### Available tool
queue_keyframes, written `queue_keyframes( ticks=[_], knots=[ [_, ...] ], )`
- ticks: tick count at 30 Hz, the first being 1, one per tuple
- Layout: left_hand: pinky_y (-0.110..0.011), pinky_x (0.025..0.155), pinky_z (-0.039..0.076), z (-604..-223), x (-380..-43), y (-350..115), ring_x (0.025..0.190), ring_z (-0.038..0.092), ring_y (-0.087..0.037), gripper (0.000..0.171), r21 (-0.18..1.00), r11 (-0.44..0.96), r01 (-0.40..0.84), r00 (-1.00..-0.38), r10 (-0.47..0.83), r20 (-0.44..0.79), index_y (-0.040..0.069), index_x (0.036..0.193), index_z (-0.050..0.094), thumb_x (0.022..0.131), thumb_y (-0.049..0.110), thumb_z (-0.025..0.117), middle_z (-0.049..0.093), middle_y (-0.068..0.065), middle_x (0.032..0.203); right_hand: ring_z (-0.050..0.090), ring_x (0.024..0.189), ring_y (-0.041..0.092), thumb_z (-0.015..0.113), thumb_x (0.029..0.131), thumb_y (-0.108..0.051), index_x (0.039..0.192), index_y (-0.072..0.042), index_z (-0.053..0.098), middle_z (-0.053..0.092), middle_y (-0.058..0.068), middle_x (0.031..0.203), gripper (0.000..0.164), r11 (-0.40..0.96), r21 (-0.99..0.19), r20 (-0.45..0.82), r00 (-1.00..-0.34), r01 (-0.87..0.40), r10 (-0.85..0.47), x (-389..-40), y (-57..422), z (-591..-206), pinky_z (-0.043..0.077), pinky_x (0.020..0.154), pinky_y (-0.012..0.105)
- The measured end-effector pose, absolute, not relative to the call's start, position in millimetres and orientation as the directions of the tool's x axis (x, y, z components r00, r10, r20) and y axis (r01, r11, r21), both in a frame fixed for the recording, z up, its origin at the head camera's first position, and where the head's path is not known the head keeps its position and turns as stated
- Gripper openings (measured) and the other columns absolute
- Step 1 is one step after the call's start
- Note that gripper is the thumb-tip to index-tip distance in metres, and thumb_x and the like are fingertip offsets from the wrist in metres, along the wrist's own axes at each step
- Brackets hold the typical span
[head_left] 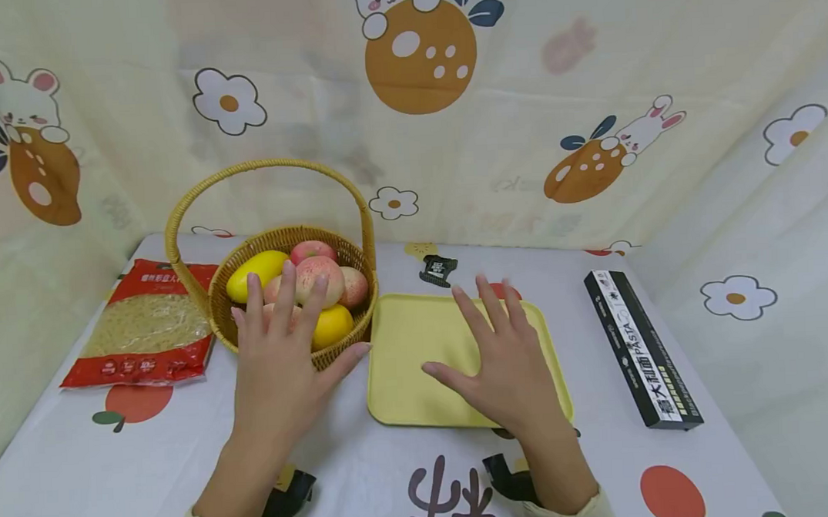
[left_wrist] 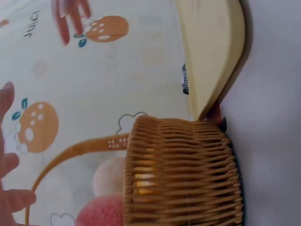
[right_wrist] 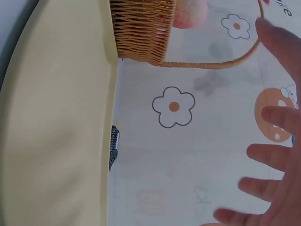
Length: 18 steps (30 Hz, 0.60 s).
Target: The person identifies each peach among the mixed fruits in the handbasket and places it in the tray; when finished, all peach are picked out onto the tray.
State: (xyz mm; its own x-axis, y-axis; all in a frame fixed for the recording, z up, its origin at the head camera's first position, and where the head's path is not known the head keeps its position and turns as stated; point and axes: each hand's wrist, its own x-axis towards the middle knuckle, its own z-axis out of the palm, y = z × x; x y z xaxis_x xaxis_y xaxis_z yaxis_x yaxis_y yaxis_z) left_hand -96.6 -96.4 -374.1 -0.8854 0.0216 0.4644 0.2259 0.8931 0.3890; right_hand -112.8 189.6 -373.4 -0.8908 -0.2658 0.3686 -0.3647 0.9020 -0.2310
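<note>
My left hand (head_left: 280,372) is held with fingers spread, overlapping the front of a wicker basket (head_left: 226,328) in the head view. Inside the basket lie several peaches (head_left: 318,278) and yellow fruits, one of them a long yellow fruit (head_left: 258,273). Fingers also apart, my right hand (head_left: 505,362) hovers over a yellow tray (head_left: 412,382). Neither hand holds anything. In the left wrist view the basket's woven side (left_wrist: 183,174) fills the lower middle, beside the tray's edge (left_wrist: 216,52). The right wrist view has the tray (right_wrist: 56,132) along its left, below the spread fingers (right_wrist: 268,155).
A red bag of pasta (head_left: 146,324) lies left of the basket. Behind the tray is a small black packet (head_left: 438,270). On the right lies a long black pasta box (head_left: 641,349). Patterned curtains (head_left: 295,86) hang round the table's back and sides.
</note>
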Motion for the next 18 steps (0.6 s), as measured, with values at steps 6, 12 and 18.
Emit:
queue_keyframes(
  ticks=[6,12,18],
  knots=[
    [-0.070,0.126,0.029,-377,-91,-126,0.157,0.035,-0.041,0.072,0.591,0.738,0.325,-0.774,-0.152,0.615,0.013,0.155,0.053,0.097,0.051,0.069,0.047,-0.014,0.165,0.039,0.152,0.039,0.086,0.084,-0.045,0.153,-0.012,0.055,0.048,0.016,0.161,0.083,0.833,-0.356,0.466,-0.854,-0.423,-0.234,-106,202,-375,0.042,0.118,0.064],
    [-0.013,0.111,0.044,-381,-84,-154,0.146,0.052,-0.026,0.052,0.788,0.597,0.151,-0.768,-0.431,0.474,0.021,0.151,0.060,0.101,0.034,0.071,0.058,-0.002,0.157,0.052,0.140,0.033,0.089,0.083,-0.030,0.147,-0.009,0.060,0.058,0.015,0.152,0.073,0.776,-0.477,0.486,-0.859,-0.413,-0.159,-96,216,-384,0.057,0.099,0.057],
    [-0.003,0.084,0.050,-386,-83,-171,0.138,0.061,-0.019,0.050,0.949,0.283,-0.138,-0.794,-0.605,0.066,0.036,0.154,0.055,0.106,0.048,0.060,0.056,0.007,0.157,0.053,0.140,0.027,0.090,0.084,-0.025,0.150,-0.013,0.058,0.057,0.008,0.154,0.075,0.755,-0.520,0.462,-0.875,-0.399,-0.144,-91,227,-395,0.062,0.090,0.052]
  ],
)
